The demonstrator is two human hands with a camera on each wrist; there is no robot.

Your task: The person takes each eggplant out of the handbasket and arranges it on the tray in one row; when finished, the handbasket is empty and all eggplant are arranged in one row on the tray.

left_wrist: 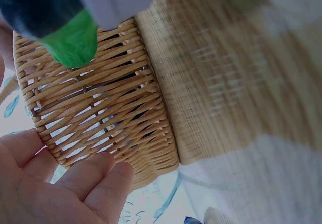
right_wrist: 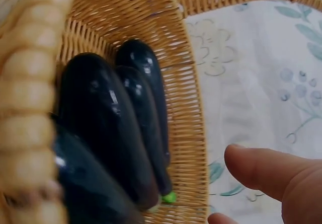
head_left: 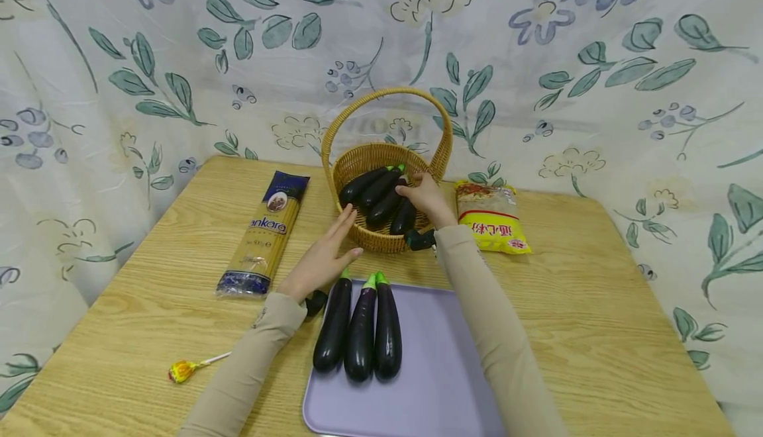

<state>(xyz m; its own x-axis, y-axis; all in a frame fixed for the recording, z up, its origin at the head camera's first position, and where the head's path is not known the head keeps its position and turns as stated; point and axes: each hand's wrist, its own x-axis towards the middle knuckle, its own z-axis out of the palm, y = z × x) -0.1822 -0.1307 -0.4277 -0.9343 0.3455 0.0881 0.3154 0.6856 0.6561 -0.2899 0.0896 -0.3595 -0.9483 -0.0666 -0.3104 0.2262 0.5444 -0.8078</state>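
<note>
A wicker basket [head_left: 377,242] with a tall arched handle stands at the back of the table. Several dark eggplants [head_left: 379,189] lie inside it, their green stems towards the back. My right hand [head_left: 426,197] reaches over the basket's right side, close to the stem ends; in the right wrist view its thumb [right_wrist: 261,169] is extended and apart from the eggplants. At the front left, my left hand [head_left: 322,259] has its fingers [left_wrist: 90,171] against the basket's woven wall. Three eggplants [head_left: 360,338] lie side by side on a lilac tray [head_left: 438,351] in front.
A pack of spaghetti [head_left: 262,238] lies left of the basket, and a yellow bag of pasta [head_left: 492,218] lies to its right. A wrapped lollipop [head_left: 182,371] is near my left forearm. A floral curtain [head_left: 369,40] hangs behind the wooden table [head_left: 596,318].
</note>
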